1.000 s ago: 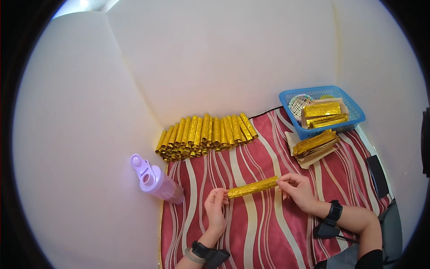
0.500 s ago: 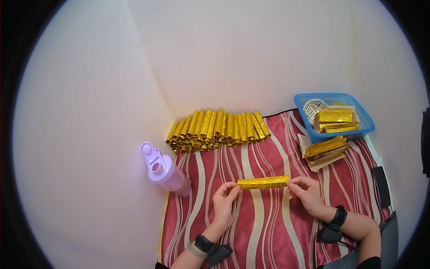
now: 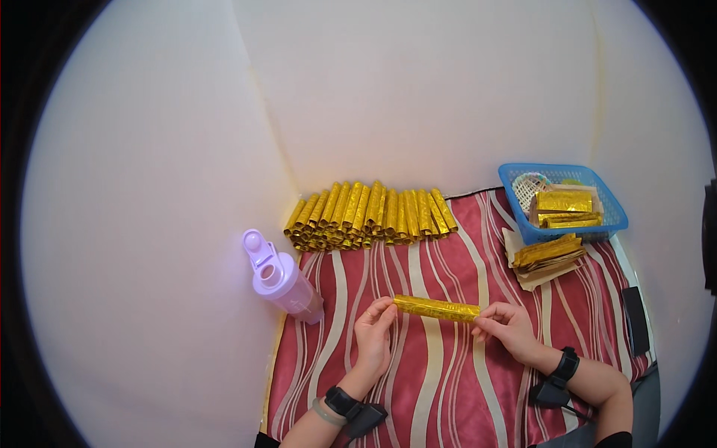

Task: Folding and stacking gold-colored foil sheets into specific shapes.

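Observation:
A rolled tube of gold foil paper [image 3: 436,308] is held level above the striped cloth. My left hand [image 3: 375,326] pinches its left end between thumb and fingers. At its right end, the thumb and fingers of my right hand [image 3: 508,329] are closed on the tube. Toward the back lies a stacked pile of similar gold paper tubes [image 3: 366,213], their near ends showing as openings. To the right sits a stack of flat gold and tan paper sheets [image 3: 549,257], slightly fanned.
A blue plastic basket [image 3: 519,231] at the back right holds more gold paper and a small woven white item [image 3: 529,187]. At left stands a lilac shaker bottle [image 3: 287,287] with its spout cap up. A dark flat object [image 3: 635,321] lies by the right edge. Pale walls [image 3: 418,97] rise behind.
The gold tube has tilted, its right end now lower than its left. Both hands keep their hold. The whole view has shifted slightly.

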`<act>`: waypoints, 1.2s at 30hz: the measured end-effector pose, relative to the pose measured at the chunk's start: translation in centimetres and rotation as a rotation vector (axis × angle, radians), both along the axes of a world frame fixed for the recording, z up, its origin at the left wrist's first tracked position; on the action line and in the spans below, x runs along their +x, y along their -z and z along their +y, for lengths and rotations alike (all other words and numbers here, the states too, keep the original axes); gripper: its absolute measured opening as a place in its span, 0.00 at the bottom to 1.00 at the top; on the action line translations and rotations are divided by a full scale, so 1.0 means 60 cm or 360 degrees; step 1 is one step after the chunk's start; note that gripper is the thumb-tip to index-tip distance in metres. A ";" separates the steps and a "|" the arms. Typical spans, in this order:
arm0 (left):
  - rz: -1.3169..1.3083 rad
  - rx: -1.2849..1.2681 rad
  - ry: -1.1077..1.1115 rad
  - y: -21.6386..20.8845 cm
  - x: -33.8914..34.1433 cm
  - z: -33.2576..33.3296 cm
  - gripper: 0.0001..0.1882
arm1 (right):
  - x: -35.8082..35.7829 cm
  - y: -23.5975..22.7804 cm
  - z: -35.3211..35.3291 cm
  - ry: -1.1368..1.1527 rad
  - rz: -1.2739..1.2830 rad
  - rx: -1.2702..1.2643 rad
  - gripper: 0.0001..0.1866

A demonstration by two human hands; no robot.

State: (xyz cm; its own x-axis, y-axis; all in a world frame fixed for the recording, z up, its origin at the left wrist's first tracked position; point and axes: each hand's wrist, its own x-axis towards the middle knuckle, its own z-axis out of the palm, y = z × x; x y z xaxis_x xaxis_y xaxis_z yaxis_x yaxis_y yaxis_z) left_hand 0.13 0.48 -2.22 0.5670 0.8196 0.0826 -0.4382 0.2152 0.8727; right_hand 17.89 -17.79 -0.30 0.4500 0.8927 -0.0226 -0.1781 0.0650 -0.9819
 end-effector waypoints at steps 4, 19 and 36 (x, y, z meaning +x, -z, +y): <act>-0.0033 -0.0090 -0.0031 -0.004 -0.001 0.001 0.09 | -0.007 -0.010 -0.002 -0.0181 -0.0012 -0.0037 0.06; 0.0499 0.0306 0.1185 -0.031 0.002 -0.041 0.05 | -0.017 0.012 0.014 -0.0598 -0.0220 0.0135 0.11; 0.0482 0.0314 0.1092 -0.021 0.001 -0.044 0.04 | -0.006 0.006 0.009 -0.0800 -0.0354 0.0266 0.05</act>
